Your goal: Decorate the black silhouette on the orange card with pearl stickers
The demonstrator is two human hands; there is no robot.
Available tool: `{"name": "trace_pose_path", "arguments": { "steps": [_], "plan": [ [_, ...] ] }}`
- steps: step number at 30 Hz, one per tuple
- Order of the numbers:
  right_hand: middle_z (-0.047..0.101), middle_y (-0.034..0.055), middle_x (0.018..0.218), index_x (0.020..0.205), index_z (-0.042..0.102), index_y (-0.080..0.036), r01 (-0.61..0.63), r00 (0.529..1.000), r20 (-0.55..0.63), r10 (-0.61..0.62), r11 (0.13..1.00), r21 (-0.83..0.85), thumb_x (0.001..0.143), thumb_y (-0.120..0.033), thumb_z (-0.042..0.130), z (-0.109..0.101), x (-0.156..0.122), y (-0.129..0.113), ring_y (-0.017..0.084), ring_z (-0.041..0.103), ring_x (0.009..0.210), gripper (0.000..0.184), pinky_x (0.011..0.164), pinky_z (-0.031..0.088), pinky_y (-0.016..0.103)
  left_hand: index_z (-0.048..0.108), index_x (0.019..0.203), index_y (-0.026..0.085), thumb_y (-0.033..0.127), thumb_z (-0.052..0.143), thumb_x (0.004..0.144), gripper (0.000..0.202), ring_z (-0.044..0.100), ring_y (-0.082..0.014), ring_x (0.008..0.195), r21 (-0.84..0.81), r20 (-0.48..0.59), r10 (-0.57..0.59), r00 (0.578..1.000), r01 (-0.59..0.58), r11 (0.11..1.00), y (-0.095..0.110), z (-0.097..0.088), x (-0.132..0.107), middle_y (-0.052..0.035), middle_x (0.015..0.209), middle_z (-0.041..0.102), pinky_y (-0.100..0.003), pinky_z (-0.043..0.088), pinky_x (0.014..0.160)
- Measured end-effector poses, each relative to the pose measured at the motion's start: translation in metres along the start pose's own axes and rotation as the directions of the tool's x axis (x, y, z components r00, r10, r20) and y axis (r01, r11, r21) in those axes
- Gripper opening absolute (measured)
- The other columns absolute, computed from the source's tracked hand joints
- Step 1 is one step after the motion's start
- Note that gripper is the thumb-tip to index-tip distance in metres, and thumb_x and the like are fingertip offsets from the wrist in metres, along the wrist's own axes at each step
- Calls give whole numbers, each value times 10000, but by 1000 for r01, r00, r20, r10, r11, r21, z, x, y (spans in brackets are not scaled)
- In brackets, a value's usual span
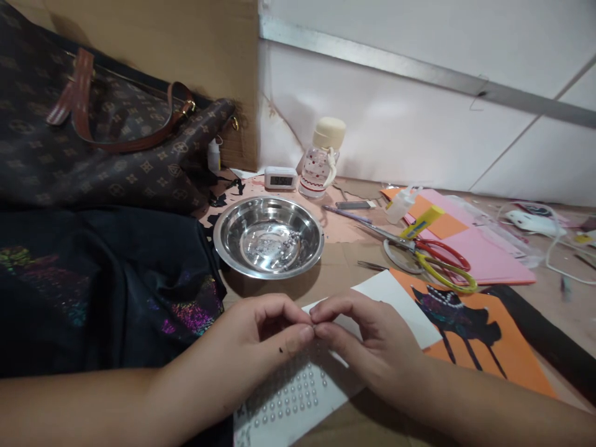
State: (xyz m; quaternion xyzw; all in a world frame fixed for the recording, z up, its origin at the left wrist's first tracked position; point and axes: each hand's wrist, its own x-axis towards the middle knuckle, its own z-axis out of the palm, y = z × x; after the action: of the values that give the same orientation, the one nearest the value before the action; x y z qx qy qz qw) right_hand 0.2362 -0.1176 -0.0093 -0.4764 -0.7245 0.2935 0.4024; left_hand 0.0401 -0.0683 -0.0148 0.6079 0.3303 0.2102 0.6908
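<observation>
My left hand (274, 329) and my right hand (358, 332) meet fingertip to fingertip above a sheet of stick-on pearls (291, 397). Thumb and forefinger of each are pinched together. Whatever sits between the tips is too small to make out. Rows of round pearls show on the white backing below my left hand; part of the sheet is covered by my hands. A white paper (395, 304) reaches out beyond my right hand. To its right, an orange card (507, 323) carries a black cut-out dress shape (459, 320) with a line of pearls along its top.
A steel bowl (223, 239) with small bits inside stands ahead. Behind it are a small digital clock (280, 179) and a water bottle (321, 158). Scissors (440, 261), tweezers (371, 266), glue bottles and pink paper (498, 254) lie right. A brown handbag (116, 161) and dark cloth (107, 292) fill the left.
</observation>
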Motion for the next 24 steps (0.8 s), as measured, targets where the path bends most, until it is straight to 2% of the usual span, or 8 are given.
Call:
{"name": "trace_pose_path", "arguments": {
  "steps": [9, 14, 18, 24],
  "plan": [
    [799, 8, 876, 953, 689, -218, 74, 997, 17, -74, 997, -13, 921, -131, 660, -1, 1, -2, 114, 736, 757, 97, 705, 550, 173, 581, 796, 185, 350, 612, 868, 183, 425, -115, 639, -2, 12, -67, 998, 67, 998, 0, 0, 0, 57, 680, 504, -225, 318, 565],
    [776, 5, 839, 957, 681, -215, 76, 997, 27, -75, 997, -30, 914, -148, 659, 1, -1, -3, 109, 712, 723, 83, 695, 541, 174, 575, 800, 190, 351, 609, 848, 171, 437, -124, 641, -7, 21, -86, 996, 86, 996, -3, 1, 0, 41, 695, 524, -227, 319, 549],
    [760, 5, 831, 963, 672, -212, 86, 995, 54, -85, 996, -18, 918, -173, 660, 1, -3, -2, 113, 701, 726, 61, 697, 541, 184, 571, 785, 189, 321, 621, 826, 147, 447, -129, 655, 0, 25, -55, 998, 55, 998, -6, 2, 2, 34, 702, 532, -233, 343, 567],
    [758, 15, 806, 942, 676, -201, 61, 997, 45, -58, 996, -66, 930, -183, 637, 1, -3, -1, 125, 698, 698, 45, 669, 540, 201, 557, 786, 189, 312, 621, 819, 143, 412, -113, 611, -23, 25, -79, 997, 80, 997, -3, 2, 2, 54, 670, 499, -225, 317, 539]
  ]
}}
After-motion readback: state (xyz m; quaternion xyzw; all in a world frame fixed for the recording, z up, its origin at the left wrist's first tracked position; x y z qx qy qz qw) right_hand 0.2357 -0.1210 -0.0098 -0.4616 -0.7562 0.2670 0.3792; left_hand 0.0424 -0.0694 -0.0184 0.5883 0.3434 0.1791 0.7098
